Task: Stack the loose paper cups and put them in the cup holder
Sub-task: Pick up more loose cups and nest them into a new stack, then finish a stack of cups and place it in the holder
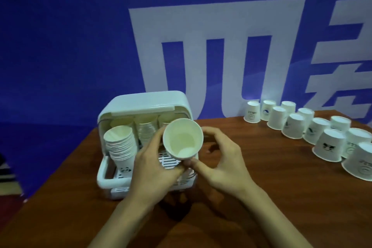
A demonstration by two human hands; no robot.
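large white character "四" on the blue backdrop (80, 36), cup (328, 147) prints too blurred to read

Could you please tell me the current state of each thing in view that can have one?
Held cup: mouth toward camera, empty.
Left hand: grips the cup.
Right hand: pinches its base.
Cup holder: lid open, stacks inside.
Front stack: nested, tilted.
Loose cups: upside down on table.

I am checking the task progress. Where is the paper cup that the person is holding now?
In the head view, the paper cup is centre frame, held by the left hand and right hand just in front of the white cup holder, its mouth toward the camera.
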